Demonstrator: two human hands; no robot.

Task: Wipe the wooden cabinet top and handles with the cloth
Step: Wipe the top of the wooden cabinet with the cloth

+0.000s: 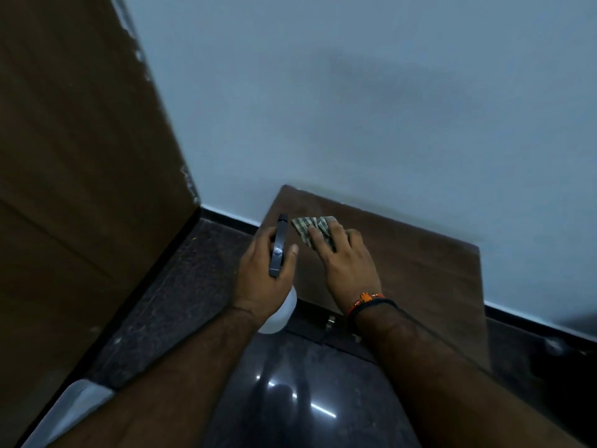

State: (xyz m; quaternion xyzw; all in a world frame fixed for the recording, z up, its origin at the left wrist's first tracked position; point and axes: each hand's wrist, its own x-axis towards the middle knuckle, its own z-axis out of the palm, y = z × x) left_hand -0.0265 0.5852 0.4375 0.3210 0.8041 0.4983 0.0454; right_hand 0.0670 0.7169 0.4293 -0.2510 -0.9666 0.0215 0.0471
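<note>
A low wooden cabinet stands against the pale wall, its brown top (420, 253) seen from above. My right hand (345, 263) lies flat on the top's left part and presses a checked cloth (311, 229) under its fingers. My left hand (263, 273) hovers at the top's left edge, gripping a spray bottle (278, 250) with a dark trigger head and a white body that shows below the wrist. A metal handle (331, 320) on the cabinet front peeks out below my right wrist.
A tall brown wooden panel (80, 189) rises at the left. Dark glossy floor (290, 399) lies below, with a black skirting (226, 218) along the wall. A pale object (74, 402) sits at the lower left.
</note>
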